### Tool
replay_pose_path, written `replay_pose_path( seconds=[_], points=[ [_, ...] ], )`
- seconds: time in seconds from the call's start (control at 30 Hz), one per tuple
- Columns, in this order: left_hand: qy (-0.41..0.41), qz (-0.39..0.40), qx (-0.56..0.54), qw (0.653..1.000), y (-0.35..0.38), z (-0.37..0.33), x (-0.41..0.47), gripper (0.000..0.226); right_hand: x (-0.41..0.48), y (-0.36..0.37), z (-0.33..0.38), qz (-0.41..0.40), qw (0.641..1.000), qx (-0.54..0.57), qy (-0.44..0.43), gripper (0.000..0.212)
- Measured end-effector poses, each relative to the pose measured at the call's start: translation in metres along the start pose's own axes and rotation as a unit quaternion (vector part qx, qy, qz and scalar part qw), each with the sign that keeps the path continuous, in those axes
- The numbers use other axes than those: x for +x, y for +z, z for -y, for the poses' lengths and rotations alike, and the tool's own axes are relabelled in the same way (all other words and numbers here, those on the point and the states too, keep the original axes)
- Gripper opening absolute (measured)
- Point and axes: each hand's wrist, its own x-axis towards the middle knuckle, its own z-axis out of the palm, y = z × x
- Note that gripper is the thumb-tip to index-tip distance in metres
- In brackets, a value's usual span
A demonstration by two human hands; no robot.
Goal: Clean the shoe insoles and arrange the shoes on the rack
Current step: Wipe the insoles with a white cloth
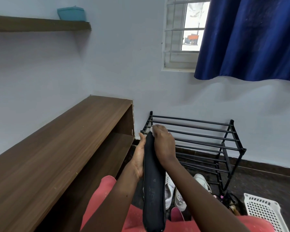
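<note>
Supporting hand: the left hand [139, 158] holds the insole [153, 190] from its left side, thumb straight along the edge and fingers hidden underneath.
Wiping hand: the right hand [162, 141] lies over the insole's far tip, fingers curled down on a white cloth [152, 129] that peeks out beyond the knuckles.
Insole: dark and long, held lengthwise in the air between both hands, with its near end over the person's lap in pink clothing [137, 218] and its far end just in front of the rack's near-left corner.
Shoe rack: black metal bars [231, 122], standing against the wall below the window.
Shoes: white sneakers [170, 190] sit on the dark floor below the insole, in front of the rack.
Basket: white and perforated [264, 211], on the floor to the right.
Left side: a brown wooden shelf unit [74, 131] runs along the wall.
</note>
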Motion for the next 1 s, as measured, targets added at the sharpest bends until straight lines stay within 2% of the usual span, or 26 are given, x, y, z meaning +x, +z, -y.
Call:
replay_pose_path(
  seconds=[0.1, 0.3, 0.37, 0.43, 0.57, 0.63, 0.73, 0.87, 1.0],
  points=[
    [-0.006, 0.005, 0.010, 1.000, -0.003, 0.002, 0.003, 0.079, -0.004, 0.003, 0.000, -0.002, 0.999, 0.021, 0.025, 0.017],
    [0.020, -0.010, -0.006, 1.000, -0.013, 0.007, 0.012, 0.085, -0.029, 0.000, 0.013, 0.018, 0.995, 0.100, -0.015, 0.017],
    [0.041, -0.023, -0.008, 0.999, -0.016, 0.008, 0.015, 0.081, -0.038, 0.001, 0.019, 0.025, 0.992, 0.121, -0.027, 0.026],
    [0.047, -0.037, -0.015, 0.998, -0.017, 0.008, 0.016, 0.077, -0.042, -0.001, 0.019, 0.032, 0.990, 0.135, -0.036, 0.025],
    [0.060, -0.034, -0.035, 0.997, -0.008, 0.010, 0.011, 0.080, -0.032, -0.001, 0.012, 0.046, 0.994, 0.069, -0.065, 0.019],
    [0.062, -0.024, 0.007, 0.998, -0.002, 0.009, 0.008, 0.075, -0.023, 0.001, 0.009, 0.042, 0.996, 0.014, -0.072, 0.019],
    [0.051, -0.014, -0.006, 0.999, 0.002, 0.006, 0.001, 0.072, -0.012, 0.003, 0.005, 0.032, 0.998, -0.031, -0.045, 0.012],
    [0.031, -0.017, -0.016, 0.999, 0.004, 0.008, -0.003, 0.084, -0.015, 0.002, 0.008, 0.016, 0.999, -0.034, 0.019, 0.018],
    [0.030, -0.017, -0.004, 0.999, 0.002, 0.010, -0.002, 0.078, -0.018, -0.002, 0.007, -0.002, 0.996, -0.031, 0.087, 0.018]
  ],
)
